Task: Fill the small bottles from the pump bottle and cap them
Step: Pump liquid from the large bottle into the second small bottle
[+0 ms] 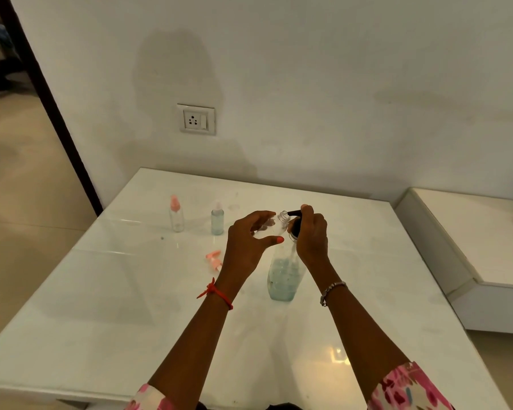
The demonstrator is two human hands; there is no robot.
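A clear pump bottle (283, 276) with pale blue liquid in its lower part stands on the white table (131, 306). My right hand (311, 235) wraps round its black pump head, whose spout points left. My left hand (249, 244) holds a small clear uncapped bottle (279, 221) tilted, its open neck right at the spout tip. A loose pink spray cap (214, 259) lies on the table left of my left hand. Farther back stand a small bottle with a pink cap (176, 214) and a small capped bottle of blue liquid (217, 220).
The table stands against a white wall with a socket plate (196, 119). A lower white ledge (471, 241) runs along the right side. A dark door frame (42, 93) and tiled floor lie to the left.
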